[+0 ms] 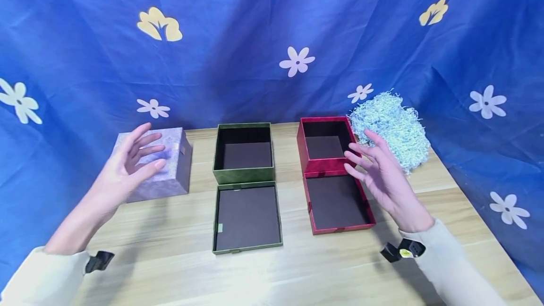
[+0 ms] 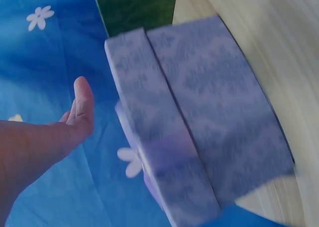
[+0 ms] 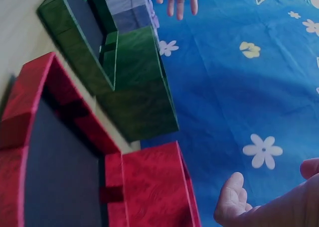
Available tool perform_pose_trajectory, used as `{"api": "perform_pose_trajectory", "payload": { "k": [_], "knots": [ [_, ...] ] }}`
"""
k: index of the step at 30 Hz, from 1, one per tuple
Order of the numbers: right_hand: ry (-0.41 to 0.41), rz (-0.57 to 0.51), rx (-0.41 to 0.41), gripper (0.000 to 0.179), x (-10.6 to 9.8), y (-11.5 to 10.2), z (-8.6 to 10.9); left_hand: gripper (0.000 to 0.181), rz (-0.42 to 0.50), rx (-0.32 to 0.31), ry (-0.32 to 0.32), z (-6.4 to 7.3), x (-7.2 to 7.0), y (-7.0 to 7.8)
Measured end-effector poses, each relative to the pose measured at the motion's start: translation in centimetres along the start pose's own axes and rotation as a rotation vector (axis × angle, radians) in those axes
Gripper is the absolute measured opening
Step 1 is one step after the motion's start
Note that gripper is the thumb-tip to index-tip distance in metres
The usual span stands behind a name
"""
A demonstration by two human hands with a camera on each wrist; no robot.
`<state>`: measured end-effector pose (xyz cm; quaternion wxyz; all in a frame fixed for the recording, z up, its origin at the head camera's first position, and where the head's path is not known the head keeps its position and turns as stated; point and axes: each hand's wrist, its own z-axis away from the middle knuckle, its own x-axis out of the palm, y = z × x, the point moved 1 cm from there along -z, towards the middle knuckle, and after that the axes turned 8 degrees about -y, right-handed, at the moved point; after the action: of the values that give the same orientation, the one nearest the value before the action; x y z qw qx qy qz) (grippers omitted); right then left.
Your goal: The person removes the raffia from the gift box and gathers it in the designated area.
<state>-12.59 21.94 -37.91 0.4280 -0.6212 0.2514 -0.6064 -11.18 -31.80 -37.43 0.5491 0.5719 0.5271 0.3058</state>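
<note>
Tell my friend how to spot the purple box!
Find the wooden table before the blue curtain. On its left side, left of the green box, sits the purple box. It alone wears its lid; the green box and red box are open.

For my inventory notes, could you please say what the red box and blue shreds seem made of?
Red box: probably cardboard covered in mottled paper or fabric; straight, thin walls, patterned surface. Blue shreds: likely matte paper, possibly plastic; thin, crinkled, tangled strands.

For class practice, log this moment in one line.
left hand: empty, near lavender box | right hand: empty, near red box | green box: uncovered
</note>
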Motion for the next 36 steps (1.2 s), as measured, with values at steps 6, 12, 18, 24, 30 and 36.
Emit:
{"api": "perform_pose_trajectory", "payload": {
  "k": [6, 12, 18, 24, 30, 36],
  "knots": [
    [-0.048, 0.077, 0.008, 0.058, 2.4, 1.0, -1.7, 0.077, 0.087, 0.061, 0.049, 1.5, -2.2, 0.3],
    [-0.096, 0.140, 0.016, 0.061, 5.3, 2.9, -3.8, 0.067, 0.198, 0.055, 0.153, 2.4, -4.2, 0.0],
    [-0.156, 0.167, 0.062, 0.064, 8.7, 5.5, -5.4, 0.062, 0.170, 0.006, 0.293, 3.8, -6.1, -0.6],
    [-0.222, 0.176, 0.113, 0.064, 12.4, 7.7, -7.1, 0.052, 0.193, -0.094, 0.390, 4.3, -7.6, -1.2],
    [-0.302, 0.180, 0.155, 0.064, 16.6, 9.8, -8.5, 0.041, 0.278, -0.217, 0.339, 4.9, -9.0, -2.5],
    [-0.349, 0.171, 0.189, 0.067, 20.3, 11.5, -9.7, 0.036, 0.379, -0.356, 0.260, 4.5, -10.0, -4.0]
  ]
}}
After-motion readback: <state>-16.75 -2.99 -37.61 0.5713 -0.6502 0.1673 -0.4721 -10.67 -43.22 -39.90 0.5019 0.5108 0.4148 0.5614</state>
